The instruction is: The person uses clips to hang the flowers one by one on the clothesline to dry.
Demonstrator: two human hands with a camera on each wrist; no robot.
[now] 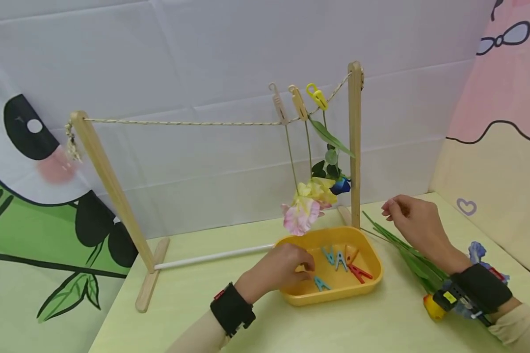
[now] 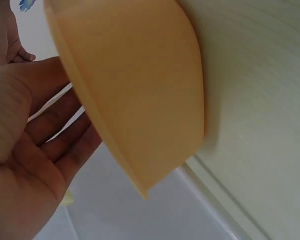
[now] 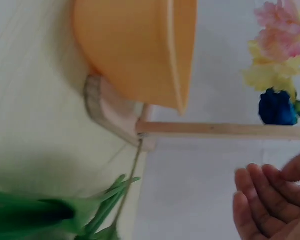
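My left hand (image 1: 282,267) reaches over the left rim of a yellow plastic basket (image 1: 335,297), its fingers bent loosely inside. A blue clothespin (image 1: 321,283) lies just beyond its fingertips, which the basket wall hides in the left wrist view. Also in the basket are a red clothespin (image 1: 359,273), an orange clothespin (image 1: 351,254) and more blue ones. My right hand (image 1: 417,225) hovers above green flower stems (image 1: 393,240) at the right, fingers loosely curled. Nothing shows in it in the right wrist view, where the basket's side (image 3: 130,50) appears beyond.
A rope (image 1: 181,123) spans two wooden posts (image 1: 355,147). Three hooked clips, one a yellow clip (image 1: 319,98), hold a pink flower (image 1: 301,215), a yellow flower (image 1: 322,188) and a blue flower (image 1: 341,186) upside down. A yellow-red flower (image 1: 434,308) and purple-blue flowers (image 1: 477,251) lie right.
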